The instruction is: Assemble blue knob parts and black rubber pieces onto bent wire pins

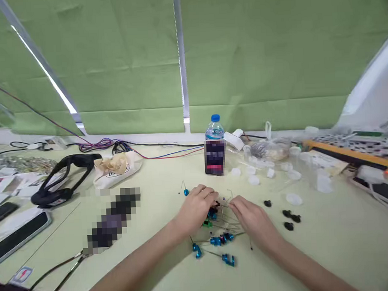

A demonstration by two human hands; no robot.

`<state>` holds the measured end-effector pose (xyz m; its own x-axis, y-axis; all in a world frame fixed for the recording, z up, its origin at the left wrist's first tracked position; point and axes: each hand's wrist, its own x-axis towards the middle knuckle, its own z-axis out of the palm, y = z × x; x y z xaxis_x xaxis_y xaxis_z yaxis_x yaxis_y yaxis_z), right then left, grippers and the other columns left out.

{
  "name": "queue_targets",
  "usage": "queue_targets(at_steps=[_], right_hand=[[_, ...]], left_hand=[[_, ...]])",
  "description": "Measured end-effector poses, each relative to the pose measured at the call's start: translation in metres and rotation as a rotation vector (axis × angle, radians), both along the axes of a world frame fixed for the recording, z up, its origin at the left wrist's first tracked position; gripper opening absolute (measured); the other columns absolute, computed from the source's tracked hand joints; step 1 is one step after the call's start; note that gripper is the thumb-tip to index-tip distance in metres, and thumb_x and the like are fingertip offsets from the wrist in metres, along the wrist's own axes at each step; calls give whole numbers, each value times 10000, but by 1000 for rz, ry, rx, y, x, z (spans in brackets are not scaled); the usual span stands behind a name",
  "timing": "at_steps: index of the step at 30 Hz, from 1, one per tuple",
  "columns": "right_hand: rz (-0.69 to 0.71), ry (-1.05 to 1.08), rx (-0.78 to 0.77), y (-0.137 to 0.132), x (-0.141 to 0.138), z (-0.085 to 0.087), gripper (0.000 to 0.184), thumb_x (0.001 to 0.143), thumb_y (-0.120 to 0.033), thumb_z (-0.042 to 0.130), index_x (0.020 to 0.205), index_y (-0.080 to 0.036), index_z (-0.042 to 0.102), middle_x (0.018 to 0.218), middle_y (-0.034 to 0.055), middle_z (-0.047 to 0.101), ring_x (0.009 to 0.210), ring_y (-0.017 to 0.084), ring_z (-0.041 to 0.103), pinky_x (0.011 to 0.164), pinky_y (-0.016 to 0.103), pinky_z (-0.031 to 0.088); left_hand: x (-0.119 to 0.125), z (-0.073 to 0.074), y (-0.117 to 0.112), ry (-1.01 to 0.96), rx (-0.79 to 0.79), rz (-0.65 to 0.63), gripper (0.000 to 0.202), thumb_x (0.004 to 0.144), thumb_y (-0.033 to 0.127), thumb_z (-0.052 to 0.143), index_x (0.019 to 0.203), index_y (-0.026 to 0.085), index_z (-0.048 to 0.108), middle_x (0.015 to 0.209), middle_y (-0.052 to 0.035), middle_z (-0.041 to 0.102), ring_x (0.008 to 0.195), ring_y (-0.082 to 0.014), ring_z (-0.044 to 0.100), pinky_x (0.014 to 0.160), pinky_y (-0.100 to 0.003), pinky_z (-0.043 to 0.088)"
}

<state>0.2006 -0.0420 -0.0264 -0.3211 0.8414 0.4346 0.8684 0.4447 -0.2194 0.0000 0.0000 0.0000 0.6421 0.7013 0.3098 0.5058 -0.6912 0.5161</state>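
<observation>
- The left hand (196, 207) is curling its fingers onto a heap of small blue metal parts with thin wire pins (221, 238); I cannot tell whether it is clenching one.
- The right hand (253, 216) is reaching in beside it, its grasp equally unclear.
- The heap is lying on the pale green table (314, 251), spreading toward six o'clock.
- A clear plastic water bottle with a blue cap (214, 134) is standing at twelve o'clock.

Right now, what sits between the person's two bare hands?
Head view: small blue metallic parts and thin wire pins lie between the left hand and right hand.
</observation>
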Motion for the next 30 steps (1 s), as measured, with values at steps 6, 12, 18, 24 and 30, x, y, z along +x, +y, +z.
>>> queue_targets(at_steps=[6,12,18,24,30], right_hand=[[22,39,2,7,-11,38,260,983,-303,310,796,-211,465,720,12,561,571,150,505,532,262,320],[118,417,-207,-6,-20,57,160,954,-382,415,989,-238,476,851,3,593,713,139,539,613,238,398],[310,845,-786,-6,-24,38,400,916,-528,411,782,-178,552,742,20,565,637,139,490,604,269,351],[352,1141,-1024,-17,-35,36,404,925,-541,375,825,-172,503,728,2,499,540,80,385,504,226,257],[258,1467,-1353,-26,-36,43,333,866,-453,515,701,-176,436,589,-70,296,478,53,160,437,193,134]], left_hand=[[7,-2,-3,-137,-109,17,135,855,131,552,911,177,666,859,-50,664,846,-210,550,793,-337,445],[-1,6,-17,-431,-286,77,67,852,198,567,896,156,593,867,-42,621,736,-139,584,688,-248,475],[4,-3,-28,-898,-542,38,169,767,246,697,836,153,574,859,-8,522,657,-80,512,618,-207,440],[2,-1,-36,-927,-552,35,178,747,242,731,815,151,594,732,12,514,614,-77,466,594,-206,400],[-5,4,-39,-709,-163,-155,152,796,224,683,933,168,651,759,-39,615,688,-129,561,644,-240,457]])
